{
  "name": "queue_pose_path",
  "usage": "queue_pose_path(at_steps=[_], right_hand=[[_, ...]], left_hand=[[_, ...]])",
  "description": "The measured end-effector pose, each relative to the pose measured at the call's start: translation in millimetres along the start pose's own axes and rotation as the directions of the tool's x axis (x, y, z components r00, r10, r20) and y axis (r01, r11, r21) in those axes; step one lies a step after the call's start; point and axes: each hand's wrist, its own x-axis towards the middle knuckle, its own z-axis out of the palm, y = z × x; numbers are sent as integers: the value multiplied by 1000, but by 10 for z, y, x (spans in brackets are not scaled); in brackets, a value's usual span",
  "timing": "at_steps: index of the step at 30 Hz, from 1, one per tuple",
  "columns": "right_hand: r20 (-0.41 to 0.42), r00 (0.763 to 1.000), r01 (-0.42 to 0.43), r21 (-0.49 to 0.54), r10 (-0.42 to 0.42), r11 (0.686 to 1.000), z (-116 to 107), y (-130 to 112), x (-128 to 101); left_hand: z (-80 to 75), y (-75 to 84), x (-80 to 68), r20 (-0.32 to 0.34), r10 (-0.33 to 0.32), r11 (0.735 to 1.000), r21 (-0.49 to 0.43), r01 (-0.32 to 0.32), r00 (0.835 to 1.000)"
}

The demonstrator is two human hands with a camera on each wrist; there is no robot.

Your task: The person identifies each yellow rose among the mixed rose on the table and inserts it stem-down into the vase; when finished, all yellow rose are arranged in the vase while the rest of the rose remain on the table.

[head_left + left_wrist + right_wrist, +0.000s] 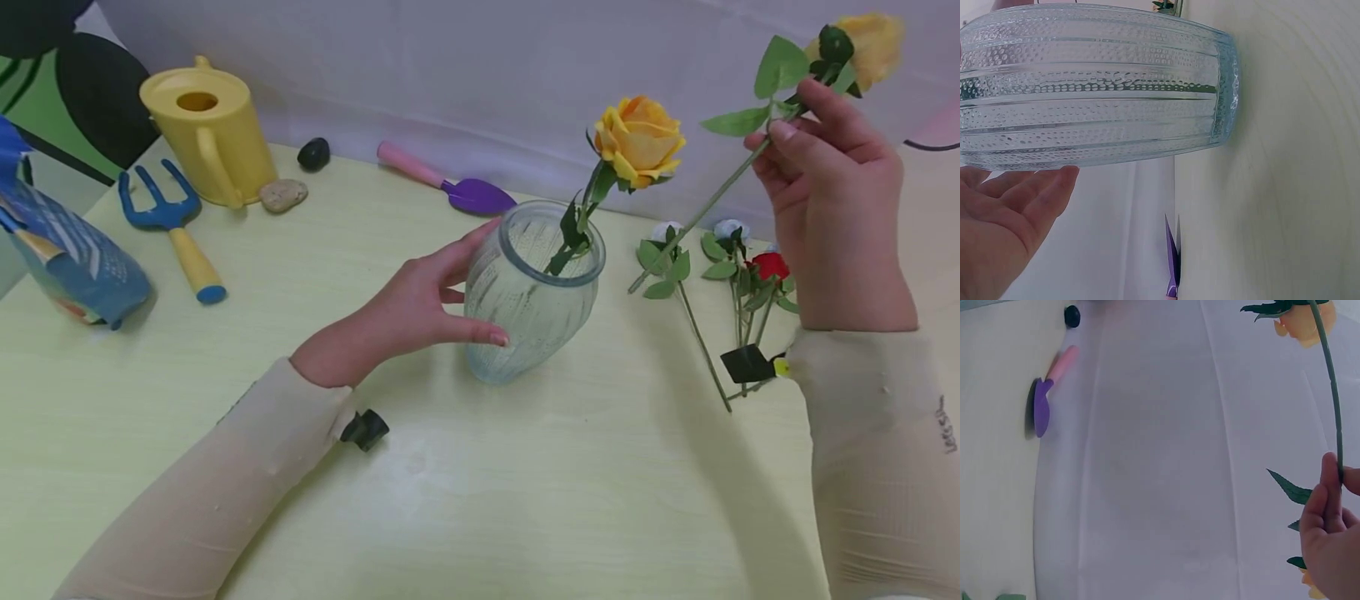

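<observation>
My left hand (397, 308) holds a clear ribbed glass vase (536, 312), its thumb along the near side and the other fingers partly hidden behind the glass. A yellow rose (639, 142) stands in the vase, leaning right, its bloom above the rim. Up at the right, my right hand (843, 196) pinches the stem of a second yellow rose (870, 50) between thumb and fingers, close below its bloom. That stem (1334, 394) slants down and left in the head view, its lower end overlapping the flowers on the table.
Blue-white roses (731, 231) and a red rose (768, 267) lie at the right. Along the back are a purple trowel (480, 197), black stone (313, 155), tan stone (283, 195) and yellow watering can (232, 125). A blue hand fork (161, 215) and blue bag (97, 267) are left.
</observation>
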Motion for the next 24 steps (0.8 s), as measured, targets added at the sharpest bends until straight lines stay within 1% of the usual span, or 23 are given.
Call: queue_pose_path(at_steps=[5, 7, 10, 13, 15, 19, 24], right_hand=[[-23, 997, 77, 32, -77, 997, 155, 19, -36], [-50, 993, 107, 40, -105, 993, 196, 47, -53], [-97, 983, 159, 23, -156, 987, 237, 100, -84], [-139, 965, 224, -10, -223, 975, 270, 147, -133], [-150, 949, 273, -44, -277, 961, 299, 177, -179], [-127, 915, 369, -121, -383, 921, 357, 258, -305], [-87, 887, 443, -116, -453, 889, 431, 354, -463]], left_hand=[[-5, 2, -5, -3, 12, 1000, 6, -12, 1000], [-4, 0, -4, -3, 13, 1000, 6, -13, 1000], [1, 1, -1, -5, 9, 1000, 6, -9, 1000], [5, 3, 3, -5, 10, 1000, 3, -10, 1000], [6, 8, 2, -4, 9, 1000, 2, -9, 1000], [5, 12, -4, -3, 6, 1000, 7, -6, 1000], [3, 10, -2, -3, 12, 1000, 8, -11, 1000]])
